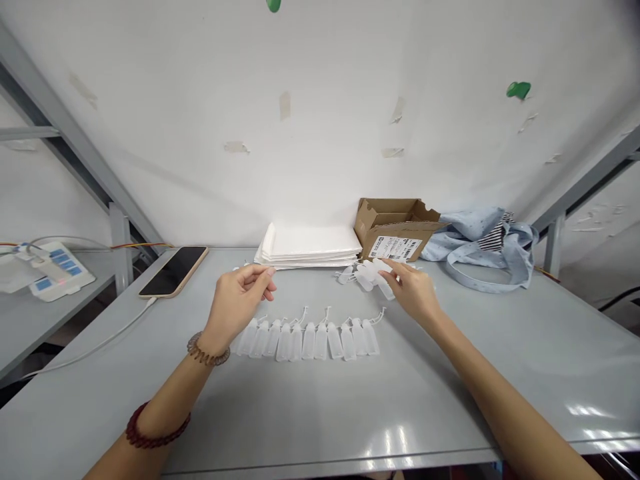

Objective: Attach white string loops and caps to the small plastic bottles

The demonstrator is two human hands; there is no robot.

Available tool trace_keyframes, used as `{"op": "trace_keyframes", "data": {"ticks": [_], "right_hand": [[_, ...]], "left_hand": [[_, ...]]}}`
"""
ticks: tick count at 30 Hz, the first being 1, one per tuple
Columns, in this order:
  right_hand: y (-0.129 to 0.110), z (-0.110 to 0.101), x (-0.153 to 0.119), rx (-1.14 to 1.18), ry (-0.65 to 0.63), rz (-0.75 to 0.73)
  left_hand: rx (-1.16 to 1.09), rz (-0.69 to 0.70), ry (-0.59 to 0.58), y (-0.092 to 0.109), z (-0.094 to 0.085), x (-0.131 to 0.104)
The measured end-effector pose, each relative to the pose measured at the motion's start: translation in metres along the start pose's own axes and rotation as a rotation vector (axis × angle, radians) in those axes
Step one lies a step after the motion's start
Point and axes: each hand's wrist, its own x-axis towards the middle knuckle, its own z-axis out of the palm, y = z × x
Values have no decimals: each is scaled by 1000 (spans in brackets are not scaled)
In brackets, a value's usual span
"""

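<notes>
My right hand (pixel 411 288) pinches a small translucent white plastic tag (pixel 385 285) between thumb and fingers, at the right of a small pile of similar tags (pixel 365 275) in front of the cardboard box. My left hand (pixel 246 297) is closed, thumb against curled fingers, above the left end of a row. Whatever may be in its pinch cannot be made out. Several such translucent tags (pixel 309 341) lie side by side across the middle of the grey table (pixel 310 413), white loop strings at their far ends. The left forearm and wrist partly cover the row's left end.
Behind the tags lies a stack of white sheets or bags (pixel 313 243). An open cardboard box (pixel 400 230) and a light blue cloth bag (pixel 480 247) stand to its right. A phone (pixel 175 271) with a charging cable (pixel 107 337) lies left, near a power strip (pixel 60 270).
</notes>
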Motion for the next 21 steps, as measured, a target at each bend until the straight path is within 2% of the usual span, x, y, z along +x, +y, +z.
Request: {"op": "trace_keyframes", "data": {"ticks": [2,3,5,7,9,14,17,21], "right_hand": [[-3,-11,-5,91,-51,-11],[-6,-18,-8,184,-122,-10],[-12,-29,-14,344,-341,-35],[-18,-37,-19,434,-561,-66],[-23,-41,-22,460,-698,-74],[-28,-40,-25,413,-792,-53],[-30,-38,-26,402,-810,-46],[-31,-37,-27,389,-845,-46]], "left_hand": [[38,12,79,-4,-6,6],[74,15,121,-8,-10,10],[209,20,179,-17,-19,19],[454,56,152,-30,-27,28],[742,108,58,-44,-33,36],[913,112,-20,-68,-35,44],[988,104,-42,-72,-35,45],[1083,66,-58,-76,-45,48]]}}
